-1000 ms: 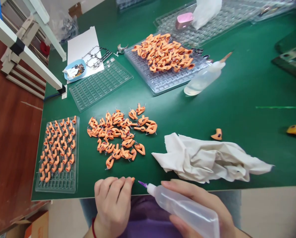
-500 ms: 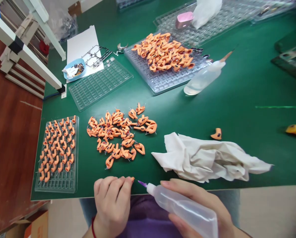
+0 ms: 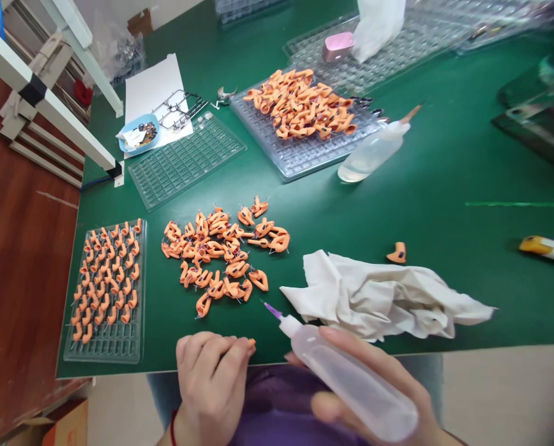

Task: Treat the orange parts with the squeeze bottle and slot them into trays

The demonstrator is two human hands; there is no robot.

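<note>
Near the table's front edge my left hand (image 3: 214, 378) is closed around a small orange part (image 3: 251, 342); only its tip shows past the fingers. My right hand (image 3: 374, 378) grips a translucent squeeze bottle (image 3: 351, 384) with a purple needle tip. The bottle slants up to the left, its needle apart from the orange part. Beyond my left hand lies a loose pile of curved orange parts (image 3: 216, 251) with dark spots and thin metal pins. To the left, a clear tray (image 3: 123, 350) holds rows of similar orange parts.
A crumpled white cloth (image 3: 374, 291) lies beyond my right hand, with a single orange piece (image 3: 398, 252) behind it. Farther back are a second bottle (image 3: 372, 155), stacked trays (image 3: 295, 170) heaped with orange parts, an unfilled tray (image 3: 184, 161) and a blue dish (image 3: 123, 145).
My right hand has raised the squeeze bottle's tip, moving the needle up and away from the orange part. My left hand has stayed nearly in place, still closed on that part.
</note>
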